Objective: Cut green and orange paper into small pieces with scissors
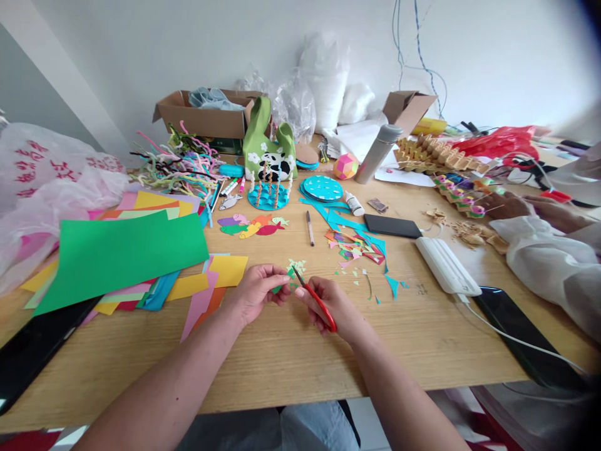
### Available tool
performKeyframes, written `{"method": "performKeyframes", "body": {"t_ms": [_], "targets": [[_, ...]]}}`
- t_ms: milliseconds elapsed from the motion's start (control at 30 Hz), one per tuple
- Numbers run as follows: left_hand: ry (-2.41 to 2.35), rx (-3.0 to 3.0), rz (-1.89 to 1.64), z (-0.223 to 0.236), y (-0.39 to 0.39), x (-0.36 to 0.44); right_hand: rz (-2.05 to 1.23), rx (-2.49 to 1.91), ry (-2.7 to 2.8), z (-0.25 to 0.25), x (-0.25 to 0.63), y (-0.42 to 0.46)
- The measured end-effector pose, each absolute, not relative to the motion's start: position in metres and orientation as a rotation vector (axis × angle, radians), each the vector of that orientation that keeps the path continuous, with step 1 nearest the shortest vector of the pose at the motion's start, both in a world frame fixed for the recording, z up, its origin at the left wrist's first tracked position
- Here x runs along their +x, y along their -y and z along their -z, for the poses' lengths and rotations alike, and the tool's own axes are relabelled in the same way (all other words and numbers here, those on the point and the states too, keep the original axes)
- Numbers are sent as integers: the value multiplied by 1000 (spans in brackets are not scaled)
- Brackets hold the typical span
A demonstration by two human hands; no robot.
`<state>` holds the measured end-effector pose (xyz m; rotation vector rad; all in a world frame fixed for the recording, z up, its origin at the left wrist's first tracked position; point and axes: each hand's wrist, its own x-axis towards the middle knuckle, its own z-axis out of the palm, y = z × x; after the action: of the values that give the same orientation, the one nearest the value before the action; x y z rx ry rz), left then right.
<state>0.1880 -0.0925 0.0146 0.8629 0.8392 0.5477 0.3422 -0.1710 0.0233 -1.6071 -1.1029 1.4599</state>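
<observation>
My left hand [260, 291] pinches a small piece of green paper [280, 287], mostly covered by the fingers. Wrapped round the red handles of a pair of scissors [320, 307] is my right hand [331, 304], the dark blades pointing up and left at the paper. Just beyond the blades lies a heap of tiny pale green paper snippets [297, 266]. Farther back, several coloured paper fish [256, 225] lie overlapping. A pen [310, 228] rests to their right.
Left, green card sheets [126, 254] cover coloured paper. Paper scraps [359, 247], a black power bank [393, 225] and a white device [446, 266] lie right. Behind stand a panda bag [270, 147] and a grey flask [378, 153]. Another person's hands [511, 207] are far right.
</observation>
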Motion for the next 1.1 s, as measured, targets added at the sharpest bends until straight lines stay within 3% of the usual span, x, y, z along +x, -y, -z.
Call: {"method": "performKeyframes", "body": {"t_ms": [1100], "targets": [[-876,974,-592,-11,85,183,-1561,-1475,1233,-24,346,174]]}}
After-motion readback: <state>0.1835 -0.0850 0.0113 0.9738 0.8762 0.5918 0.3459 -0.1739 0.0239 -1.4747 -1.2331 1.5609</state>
